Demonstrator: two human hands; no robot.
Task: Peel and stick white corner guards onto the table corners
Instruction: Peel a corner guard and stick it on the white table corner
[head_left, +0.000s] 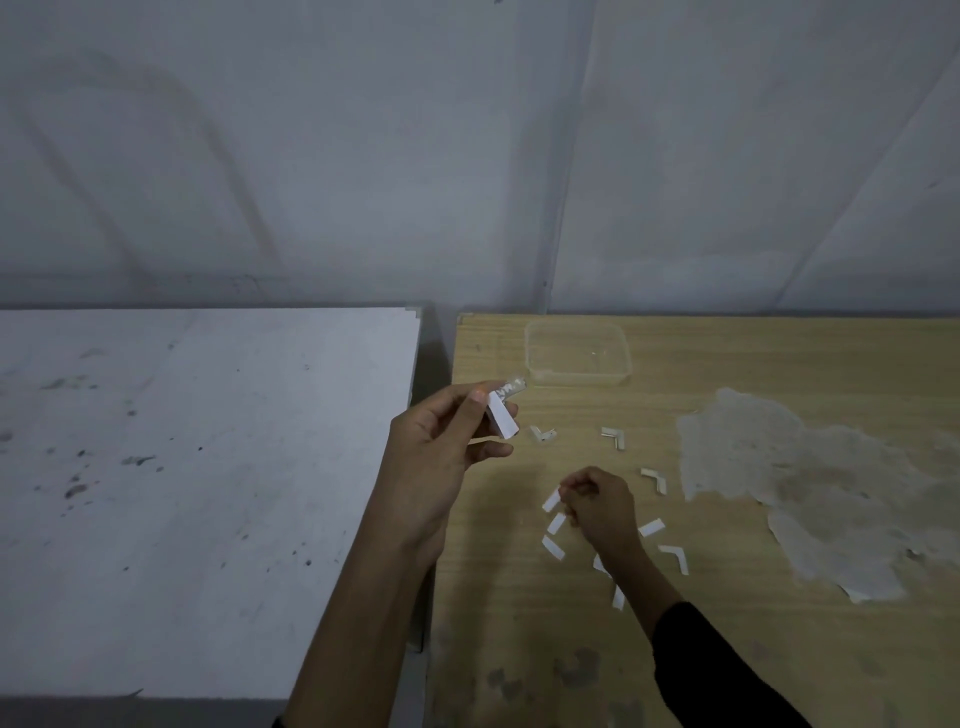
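White guard is being pinched in the left hand while the right hand is pinching a backing strip over the wooden table

I see a grey-white wall behind two adjoining tables: a stained white table at left, a wooden table at right. Lighting is dim.

White guards and white strips on a tan woodgrain table with a big pale grey patch. Other table is whitish with dark specks. Clear tub, grey wall, black sleeve.
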